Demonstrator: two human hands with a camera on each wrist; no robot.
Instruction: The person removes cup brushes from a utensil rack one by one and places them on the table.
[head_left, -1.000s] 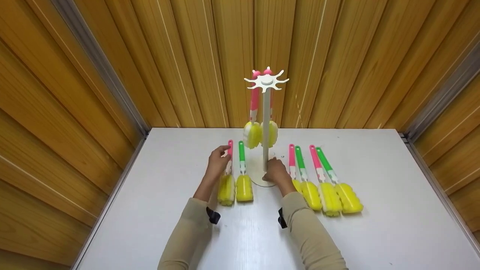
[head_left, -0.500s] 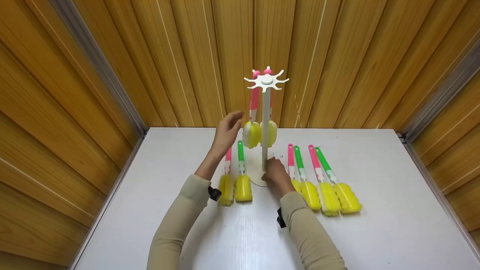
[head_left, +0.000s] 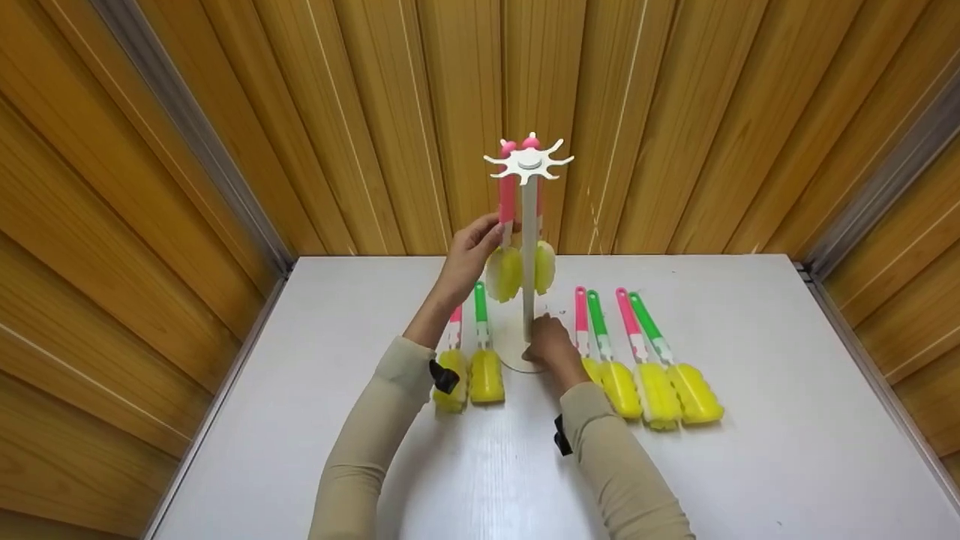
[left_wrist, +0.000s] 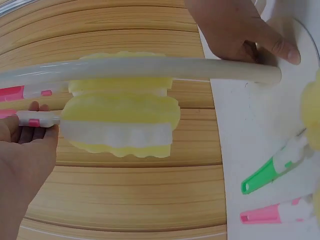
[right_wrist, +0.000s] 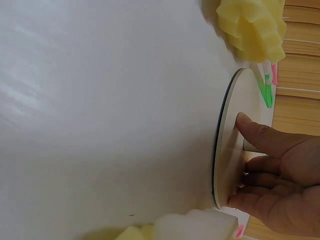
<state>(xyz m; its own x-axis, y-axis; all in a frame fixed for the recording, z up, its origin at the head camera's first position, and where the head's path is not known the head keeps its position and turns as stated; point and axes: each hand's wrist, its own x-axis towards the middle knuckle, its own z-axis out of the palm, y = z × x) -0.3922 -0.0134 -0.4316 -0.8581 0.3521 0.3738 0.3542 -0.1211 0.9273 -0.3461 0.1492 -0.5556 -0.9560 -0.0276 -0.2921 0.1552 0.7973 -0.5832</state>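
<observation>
A white stand (head_left: 529, 225) rises from a round base (head_left: 511, 352) and carries a star-shaped top of curved hooks (head_left: 529, 160). Two pink-handled sponge bottle brushes hang at its far side. My left hand (head_left: 471, 259) pinches the left hanging bottle brush (head_left: 507, 196) low on its handle, just above the yellow-and-white sponge (left_wrist: 117, 120). The other hanging bottle brush (head_left: 546, 268) is partly hidden by the pole. Down at the base, my right hand (head_left: 553, 346) holds the stand, thumb and curled fingers on the base to either side of the pole's foot (right_wrist: 248, 146).
Left of the base lie a pink-handled brush (head_left: 451, 382), partly behind my left arm, and a green-handled brush (head_left: 487, 375). Several pink- and green-handled brushes, including a green one (head_left: 696, 394), lie on the white table (head_left: 787, 420) at right. A wood-patterned wall (head_left: 675, 150) stands behind.
My left hand has left the pink-handled brush lying at left, risen toward the stand, and taken hold of the left hanging bottle brush. The right hand has stayed at the base.
</observation>
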